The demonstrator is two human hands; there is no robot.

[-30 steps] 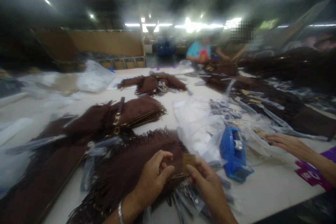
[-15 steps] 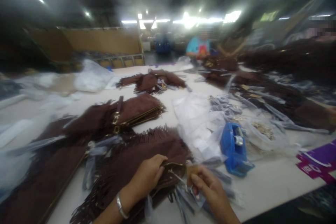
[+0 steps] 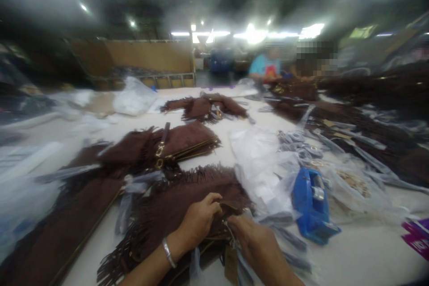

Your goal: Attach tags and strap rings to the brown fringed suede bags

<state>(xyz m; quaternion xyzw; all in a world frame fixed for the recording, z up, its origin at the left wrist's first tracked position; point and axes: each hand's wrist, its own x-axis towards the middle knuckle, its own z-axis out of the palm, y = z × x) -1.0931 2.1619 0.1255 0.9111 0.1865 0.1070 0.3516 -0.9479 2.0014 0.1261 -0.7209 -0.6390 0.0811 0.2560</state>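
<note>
A dark brown fringed bag (image 3: pixel 214 181) lies on the table in front of me, with its gold-edged zip opening facing me. My left hand (image 3: pixel 201 219), with a silver bangle on the wrist, is closed on the edge of this opening. At the right end of the zip, my right hand (image 3: pixel 251 237) pinches the bag's edge; what exactly its fingertips hold is partly hidden. A thin whitish string runs down beside those fingers. Below them hangs a tan hang tag (image 3: pixel 231 264). Plastic-wrapped straps lie around the bag's near side.
A blue tape dispenser (image 3: pixel 310 205) stands to the right, beside clear plastic bags (image 3: pixel 261 156) and wrapped hardware. More brown fringed bags (image 3: pixel 187 140) lie left and farther back. Brown pieces pile up along the right (image 3: pixel 368 120). A person in blue (image 3: pixel 259 66) is at the far end.
My right hand has let go of the tan tag, which now hangs lower, and has moved in to the zip edge. My left hand stays on the bag. The view has shifted slightly left.
</note>
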